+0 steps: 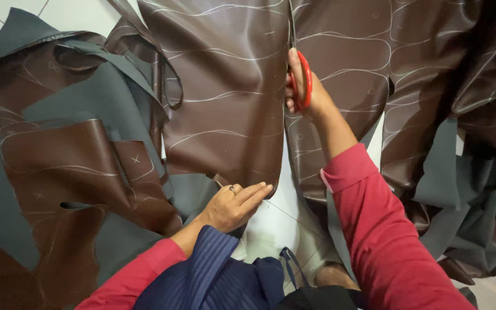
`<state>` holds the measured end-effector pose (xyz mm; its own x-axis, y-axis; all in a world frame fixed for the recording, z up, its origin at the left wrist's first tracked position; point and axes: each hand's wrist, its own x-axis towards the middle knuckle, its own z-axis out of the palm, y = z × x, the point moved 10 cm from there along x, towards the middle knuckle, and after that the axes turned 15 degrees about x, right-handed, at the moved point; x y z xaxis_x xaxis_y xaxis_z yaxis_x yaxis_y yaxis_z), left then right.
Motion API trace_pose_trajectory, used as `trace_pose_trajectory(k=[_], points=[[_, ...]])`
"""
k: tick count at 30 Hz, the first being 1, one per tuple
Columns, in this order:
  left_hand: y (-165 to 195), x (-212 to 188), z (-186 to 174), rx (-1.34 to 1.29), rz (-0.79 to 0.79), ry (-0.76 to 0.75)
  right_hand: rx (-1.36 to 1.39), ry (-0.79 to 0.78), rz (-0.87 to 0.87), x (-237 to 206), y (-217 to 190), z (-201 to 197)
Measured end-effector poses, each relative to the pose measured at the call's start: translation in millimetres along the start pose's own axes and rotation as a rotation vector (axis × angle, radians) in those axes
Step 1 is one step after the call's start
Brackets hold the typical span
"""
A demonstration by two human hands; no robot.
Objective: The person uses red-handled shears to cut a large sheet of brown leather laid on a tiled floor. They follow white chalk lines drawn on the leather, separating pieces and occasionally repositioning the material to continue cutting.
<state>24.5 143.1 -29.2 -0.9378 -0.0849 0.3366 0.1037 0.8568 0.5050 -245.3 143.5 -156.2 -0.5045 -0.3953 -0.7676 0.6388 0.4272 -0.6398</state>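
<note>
Brown leatherette sheet (225, 92) lay spread on the tiled floor (276, 221) as our right hand (301, 86), closed on red-handled scissors (304, 80), cut along its slit, while our left hand (236, 204), fingers together, pressed its near edge.

White tiled floor (276, 221) underneath; loose brown offcuts (81, 166) with grey backing piled left, grey scraps (460, 195) right.

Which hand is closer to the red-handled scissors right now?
Right. The right hand grips the red-handled scissors, fingers through the loop, at the cut in the brown leatherette sheet. The left hand rests lower down, fingers on that sheet's near edge, well apart from them.
</note>
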Motion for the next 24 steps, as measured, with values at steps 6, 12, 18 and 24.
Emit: trace_pose_trajectory(k=[6,12,18,24], points=[[-4.2,-1.8,-4.4,0.009,-0.01,-0.003,-0.047,-0.003,-0.013,-2.1,-2.8,-1.2],[-7.8,-4.0,-6.0,-0.018,0.005,0.009,-0.028,0.016,-0.03,11.8,-26.2,9.9],[-15.4,-8.1,-6.6,-0.024,-0.01,0.011,0.053,0.02,-0.039,20.2,-29.2,27.2],[-20.8,-10.3,-4.7,-0.027,-0.004,0.003,0.048,0.059,-0.049,23.0,-26.9,30.6]])
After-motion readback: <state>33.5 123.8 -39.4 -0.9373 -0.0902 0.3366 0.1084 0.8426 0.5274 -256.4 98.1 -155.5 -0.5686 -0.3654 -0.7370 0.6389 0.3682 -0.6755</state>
